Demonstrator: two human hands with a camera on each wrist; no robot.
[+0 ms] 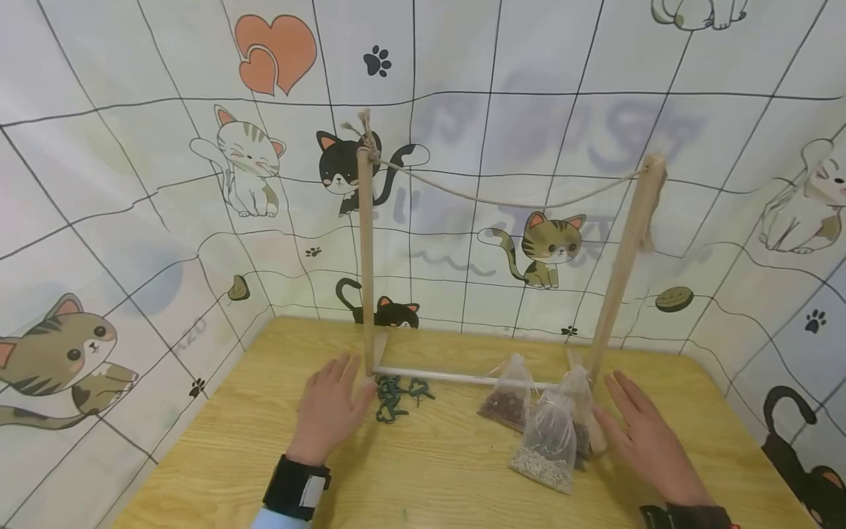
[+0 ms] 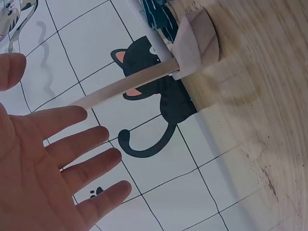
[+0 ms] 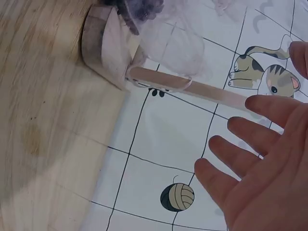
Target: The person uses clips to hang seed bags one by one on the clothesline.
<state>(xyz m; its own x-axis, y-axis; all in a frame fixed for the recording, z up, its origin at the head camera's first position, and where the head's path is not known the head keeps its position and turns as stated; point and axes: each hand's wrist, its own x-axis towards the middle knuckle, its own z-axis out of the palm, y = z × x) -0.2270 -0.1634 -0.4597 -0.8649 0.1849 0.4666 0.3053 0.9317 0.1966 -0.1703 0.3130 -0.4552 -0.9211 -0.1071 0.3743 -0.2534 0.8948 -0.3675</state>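
My left hand (image 1: 330, 411) is held with fingers straight beside the left post (image 1: 366, 264) of a small wooden frame, holding nothing. Just right of it, several dark green clips (image 1: 391, 397) lie in a heap on the table. On the other side, my right hand (image 1: 644, 433) has its fingers extended and grips nothing. Close to its fingertips sit several sheer drawstring bags; the front one (image 1: 547, 441) has pale grains inside, another (image 1: 507, 397) has dark reddish-brown contents. A rope (image 1: 502, 202) sags between the tops of the left post and the right post (image 1: 626, 264).
A white rod (image 1: 456, 377) joins the posts low down, near the table. The wooden table (image 1: 436, 470) backs onto a white cloth (image 1: 449, 44) printed with cats and grid lines, which also hangs at both sides.
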